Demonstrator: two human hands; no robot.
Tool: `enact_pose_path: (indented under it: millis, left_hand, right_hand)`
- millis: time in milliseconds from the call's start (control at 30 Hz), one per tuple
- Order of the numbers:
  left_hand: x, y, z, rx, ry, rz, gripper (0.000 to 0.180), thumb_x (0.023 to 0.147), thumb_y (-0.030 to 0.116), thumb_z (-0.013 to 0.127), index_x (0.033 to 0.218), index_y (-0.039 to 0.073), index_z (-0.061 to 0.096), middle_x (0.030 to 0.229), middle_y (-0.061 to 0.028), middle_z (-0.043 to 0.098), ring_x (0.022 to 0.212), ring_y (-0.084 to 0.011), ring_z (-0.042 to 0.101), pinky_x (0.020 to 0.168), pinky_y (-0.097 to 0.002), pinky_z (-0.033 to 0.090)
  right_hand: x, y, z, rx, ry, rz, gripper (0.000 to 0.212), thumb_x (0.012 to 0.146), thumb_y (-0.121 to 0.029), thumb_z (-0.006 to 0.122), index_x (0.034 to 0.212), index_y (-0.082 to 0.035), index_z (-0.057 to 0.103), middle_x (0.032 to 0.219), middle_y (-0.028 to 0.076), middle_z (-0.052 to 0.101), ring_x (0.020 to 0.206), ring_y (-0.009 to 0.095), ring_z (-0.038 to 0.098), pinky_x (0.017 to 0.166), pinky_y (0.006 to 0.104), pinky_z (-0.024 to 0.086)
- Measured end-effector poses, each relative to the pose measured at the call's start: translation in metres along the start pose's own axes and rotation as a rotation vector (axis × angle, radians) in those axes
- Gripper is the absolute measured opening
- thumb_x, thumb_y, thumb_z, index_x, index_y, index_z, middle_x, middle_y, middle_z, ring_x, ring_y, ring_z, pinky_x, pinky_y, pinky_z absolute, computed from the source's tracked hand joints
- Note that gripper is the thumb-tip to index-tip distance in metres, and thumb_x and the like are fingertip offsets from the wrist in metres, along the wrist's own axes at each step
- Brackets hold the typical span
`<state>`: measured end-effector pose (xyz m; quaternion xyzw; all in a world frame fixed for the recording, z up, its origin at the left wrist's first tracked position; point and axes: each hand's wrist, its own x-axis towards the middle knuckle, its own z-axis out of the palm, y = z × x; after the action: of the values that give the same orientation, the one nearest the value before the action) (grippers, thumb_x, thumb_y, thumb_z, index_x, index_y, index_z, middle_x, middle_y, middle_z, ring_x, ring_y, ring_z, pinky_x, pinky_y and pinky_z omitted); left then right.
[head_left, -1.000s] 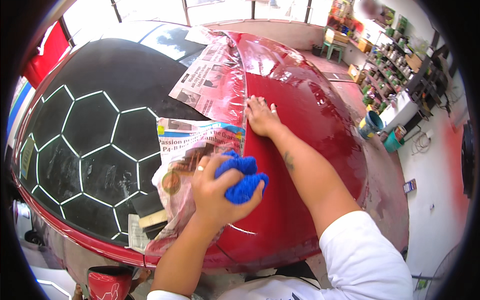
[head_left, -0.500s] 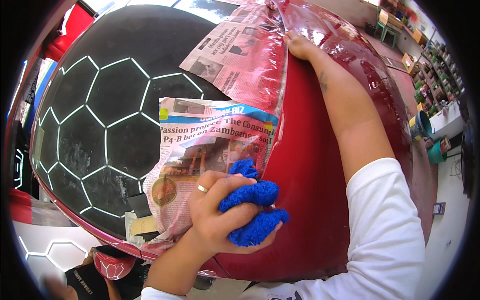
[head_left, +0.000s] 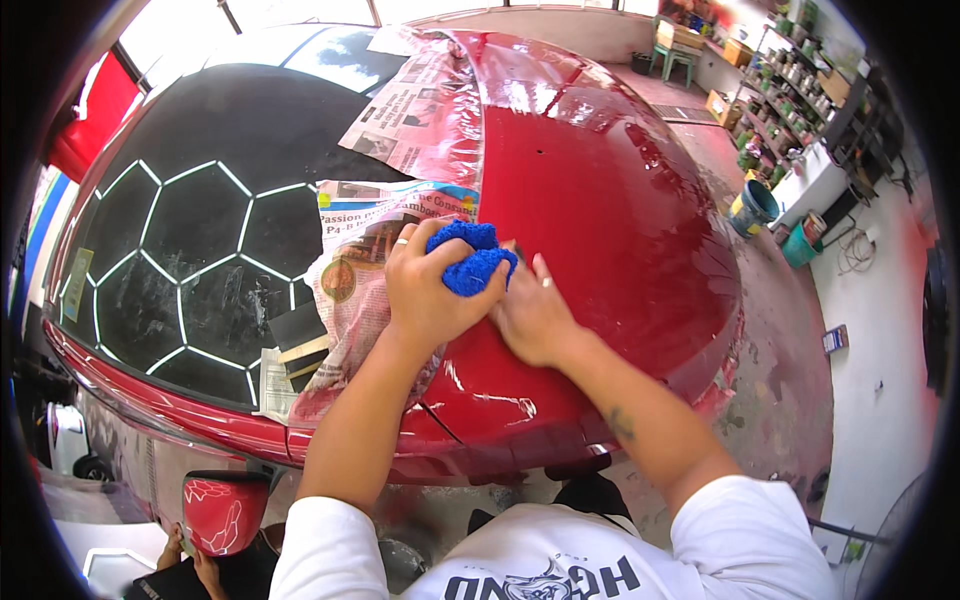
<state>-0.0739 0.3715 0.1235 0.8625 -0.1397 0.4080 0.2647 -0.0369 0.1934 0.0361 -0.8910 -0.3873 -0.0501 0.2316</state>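
My left hand (head_left: 425, 285), with a ring on one finger, is closed around a bunched blue microfiber cloth (head_left: 470, 262). It is above the edge between masking newspaper (head_left: 345, 285) and the glossy red car body (head_left: 590, 230). Close beside the cloth is my right hand (head_left: 535, 315), its fingers bent and one raised; what they grip, if anything, is hidden. More newspaper under clear film (head_left: 420, 115) runs up the red panel's left edge. Left of the paper lies dark glass (head_left: 215, 225) reflecting white hexagonal lights.
A red side mirror (head_left: 222, 510) juts out at lower left, where another person's hands (head_left: 190, 560) show. Buckets (head_left: 752, 208) and crowded shelves (head_left: 785, 85) line the right wall. A green stool (head_left: 675, 60) stands at the back.
My right hand has come back from the far film edge to beside the cloth. The left hand, still gripping the cloth, is now farther up the view, which has shifted to show more of the panel.
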Motion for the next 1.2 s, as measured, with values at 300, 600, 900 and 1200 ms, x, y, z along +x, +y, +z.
enact_pose_path:
  millis: [300,600,900,1200]
  left_hand:
    - [-0.005,-0.003,0.000,0.007,0.046,-0.040,0.029,0.075,0.031,0.095,0.084,0.008,0.081,0.094,-0.0143,0.072,0.087,-0.0359,0.071,0.078,-0.0485,0.058]
    - [-0.004,0.008,0.006,-0.070,-0.024,0.088,0.027,0.073,0.031,0.094,0.084,0.013,0.079,0.093,-0.0111,0.070,0.083,-0.0333,0.068,0.073,-0.0458,0.055]
    - [0.007,0.001,-0.010,0.043,-0.143,0.027,0.028,0.063,0.030,0.096,0.077,0.018,0.075,0.103,-0.0082,0.073,0.083,-0.0278,0.067,0.073,-0.0387,0.055]
    - [0.000,-0.006,-0.012,0.054,-0.246,0.049,0.034,0.063,0.037,0.095,0.083,0.020,0.074,0.114,-0.0084,0.076,0.090,-0.0315,0.070,0.074,-0.0419,0.057]
  right_hand:
    - [-0.142,-0.059,-0.051,0.105,-0.111,0.092,0.052,0.115,-0.029,0.054,0.161,-0.006,0.051,0.174,0.022,0.041,0.164,0.040,0.035,0.132,0.0623,0.026]
    - [-0.026,0.021,-0.017,-0.098,-0.059,0.130,0.057,0.116,-0.034,0.047,0.167,-0.008,0.043,0.179,0.021,0.032,0.168,0.038,0.026,0.132,0.0696,0.020]
    - [0.311,0.213,0.007,-0.080,-0.092,0.275,0.059,0.119,-0.045,0.034,0.171,-0.016,0.039,0.183,0.015,0.027,0.170,0.033,0.023,0.131,0.0773,0.015]
    - [0.443,0.312,0.027,0.041,-0.003,0.172,0.059,0.120,-0.045,0.036,0.164,-0.010,0.051,0.173,0.018,0.045,0.163,0.039,0.037,0.135,0.0438,0.029]
